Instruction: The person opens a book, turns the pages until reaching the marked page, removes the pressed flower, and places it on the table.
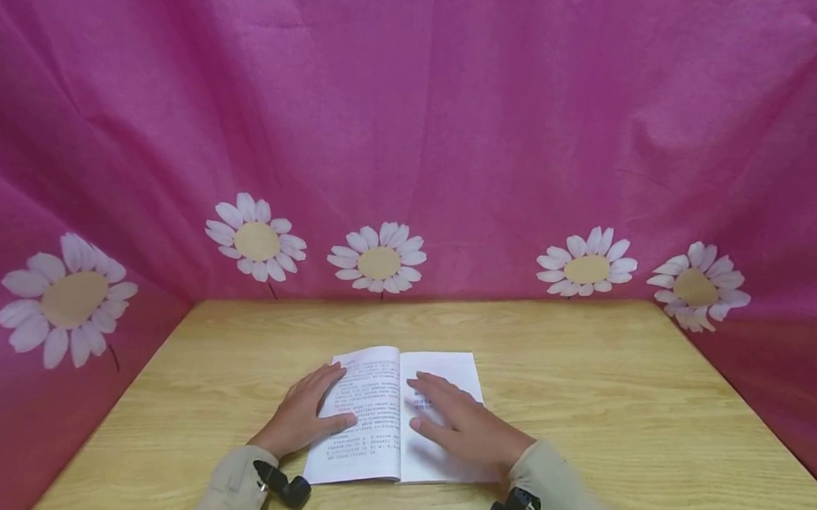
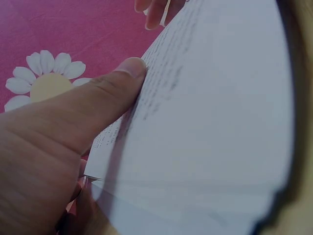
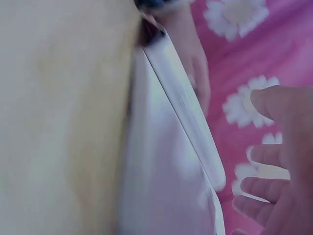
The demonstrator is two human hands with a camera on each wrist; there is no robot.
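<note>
An open book [image 1: 370,447] lies on the wooden table, its left page filled with printed lines. The right page [image 1: 424,456] is mostly white, with a small dark block of print partly covered by a hand. My left hand [image 1: 301,416] rests along the book's outer left edge, fingers extended toward the top corner. Its thumb [image 2: 115,85] lies on the printed page in the left wrist view. Over the right page is my right hand [image 1: 460,420], fingers loosely extended and spread. In the right wrist view those fingers [image 3: 264,188] hold nothing and stand apart from the pages.
The light wooden table [image 1: 613,398] extends around the book on every side. A pink curtain [image 1: 444,132] with white daisies hangs behind the table and along both sides. Each sleeved wrist wears a black camera, one on the left [image 1: 289,488] and one on the right [image 1: 518,503].
</note>
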